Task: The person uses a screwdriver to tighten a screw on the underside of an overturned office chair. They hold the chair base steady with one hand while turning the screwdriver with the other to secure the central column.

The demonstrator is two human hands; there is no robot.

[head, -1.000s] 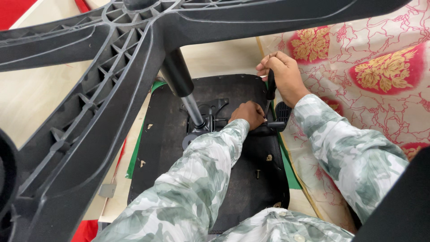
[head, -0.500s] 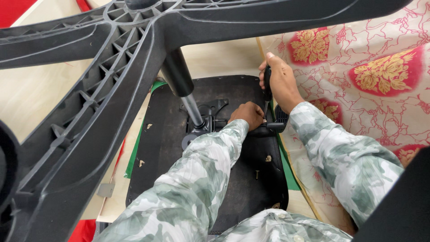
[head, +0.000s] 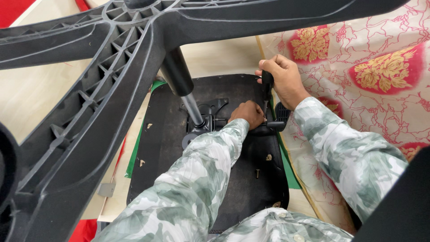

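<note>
- We grip a black-handled screwdriver (head: 267, 87) in our right hand (head: 284, 80), fingers wrapped tight round the handle; its long axis stands nearly upright, the thin metal shaft pointing down at the black chair mechanism plate (head: 215, 116).
- Our left hand (head: 247, 114) rests curled on that plate, fingers bent together just beside the shaft's tip; we cannot tell whether it pinches anything.
- The plate sits on the black underside of an overturned chair seat (head: 170, 152), with the grey gas cylinder (head: 186, 92) rising towards the black ribbed plastic star base (head: 89, 103) near the camera.
- The seat lies on a pale wooden floor (head: 31, 89); a cream cloth with red and gold flowers (head: 367, 62) lies to our right.
</note>
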